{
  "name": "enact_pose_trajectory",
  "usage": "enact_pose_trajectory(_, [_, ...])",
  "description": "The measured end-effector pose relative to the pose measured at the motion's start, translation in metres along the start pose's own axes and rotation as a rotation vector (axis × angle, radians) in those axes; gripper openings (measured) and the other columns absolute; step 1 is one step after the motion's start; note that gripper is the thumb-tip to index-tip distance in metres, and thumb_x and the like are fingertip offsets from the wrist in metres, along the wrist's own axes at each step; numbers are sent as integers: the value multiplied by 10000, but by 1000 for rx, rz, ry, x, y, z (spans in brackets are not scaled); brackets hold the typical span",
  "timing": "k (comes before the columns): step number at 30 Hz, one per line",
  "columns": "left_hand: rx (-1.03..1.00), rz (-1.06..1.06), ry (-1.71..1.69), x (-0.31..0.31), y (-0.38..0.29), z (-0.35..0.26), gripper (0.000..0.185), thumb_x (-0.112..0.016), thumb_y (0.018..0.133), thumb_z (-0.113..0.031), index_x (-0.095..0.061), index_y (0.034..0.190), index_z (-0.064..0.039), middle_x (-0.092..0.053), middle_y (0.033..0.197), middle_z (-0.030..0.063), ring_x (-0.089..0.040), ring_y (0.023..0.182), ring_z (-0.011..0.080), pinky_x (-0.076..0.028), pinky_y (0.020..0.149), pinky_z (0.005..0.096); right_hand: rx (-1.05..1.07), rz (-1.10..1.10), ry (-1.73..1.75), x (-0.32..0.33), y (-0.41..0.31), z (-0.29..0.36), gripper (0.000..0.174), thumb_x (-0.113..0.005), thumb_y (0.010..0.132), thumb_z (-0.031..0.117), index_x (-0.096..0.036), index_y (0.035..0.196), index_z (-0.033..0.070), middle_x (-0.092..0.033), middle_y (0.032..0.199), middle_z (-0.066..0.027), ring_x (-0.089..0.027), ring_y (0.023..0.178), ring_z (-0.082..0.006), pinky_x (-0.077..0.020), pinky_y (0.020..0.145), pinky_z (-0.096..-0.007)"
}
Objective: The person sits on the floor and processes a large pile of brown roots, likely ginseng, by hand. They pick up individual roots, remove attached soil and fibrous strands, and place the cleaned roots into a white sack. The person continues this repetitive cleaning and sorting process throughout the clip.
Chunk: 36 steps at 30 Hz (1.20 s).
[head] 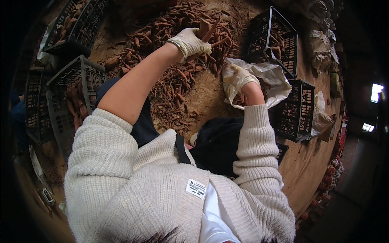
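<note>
In a pale thin glove, my left hand (193, 44) is closed around several reddish-brown tuberous roots (209, 32), their ends sticking up past the fingers. It is above a large heap of similar roots (170, 25), with thin rootlets and small pieces strewn nearer my legs. My right hand (241, 77), gloved too, is at the mouth of a whitish plastic sack (278, 82), by its left edge. Some roots show inside the sack below that hand. Whether its fingers pinch the sack or hold anything is not clear.
Black plastic crates with roots stand at the upper left (86, 30), left (54, 106) and upper right (293, 39). Another crate (299, 111) is beside the sack. Crumpled sacks (322, 51) lie farther right. Part of a person in blue (18, 121) shows at the far left edge.
</note>
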<state>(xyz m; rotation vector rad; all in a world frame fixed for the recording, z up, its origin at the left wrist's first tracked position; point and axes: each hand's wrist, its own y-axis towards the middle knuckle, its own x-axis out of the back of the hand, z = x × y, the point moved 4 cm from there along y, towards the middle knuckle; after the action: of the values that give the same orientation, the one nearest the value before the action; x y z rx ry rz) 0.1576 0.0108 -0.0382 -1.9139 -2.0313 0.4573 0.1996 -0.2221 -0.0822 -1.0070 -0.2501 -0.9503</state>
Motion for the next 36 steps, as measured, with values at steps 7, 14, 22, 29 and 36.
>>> enact_pose_trajectory(7, [4, 156, -85, -11, 1, 6, 237, -768, 700, -127, -626, 866, -34, -634, 738, 71, -589, 648, 145, -482, 573, 297, -117, 162, 838, -4, 42, -24, 320, -379, 968, 150, -513, 1081, -118, -608, 906, -190, -518, 564, -143, -406, 491, -240])
enact_pose_trajectory(14, [99, 299, -122, -28, -1, 9, 170, -734, 713, -114, -623, 804, -22, -606, 713, 54, -594, 634, 151, -458, 504, 265, 176, 188, 952, -6, 41, -4, 282, -655, 892, 211, -660, 1043, -28, -700, 902, -79, -661, 789, -177, -522, 698, -262])
enact_pose_trajectory(22, [47, 336, -95, -36, -5, 11, 165, -742, 717, -87, -622, 810, -24, -612, 714, 57, -592, 596, 138, -457, 514, 259, 213, 4, 981, 8, -15, 40, 165, -637, 875, 57, -655, 1020, -20, -684, 972, -113, -669, 792, -152, -565, 756, -259])
enact_pose_trajectory(29, [82, 217, -198, -31, 12, 26, 192, -762, 722, -67, -621, 845, -25, -623, 792, 52, -610, 660, 129, -509, 603, 270, 248, -60, 1037, 9, -18, 44, 160, -653, 853, 9, -666, 1007, -29, -683, 988, -124, -677, 831, -188, -584, 735, -270])
enact_pose_trajectory(36, [48, 150, -146, -35, -4, 5, 323, -798, 672, -105, -611, 920, -16, -626, 813, 43, -571, 711, 116, -483, 681, 287, 326, -46, 1052, 8, -19, 45, 125, -670, 830, -11, -667, 952, -33, -684, 981, -154, -679, 829, -208, -593, 756, -300])
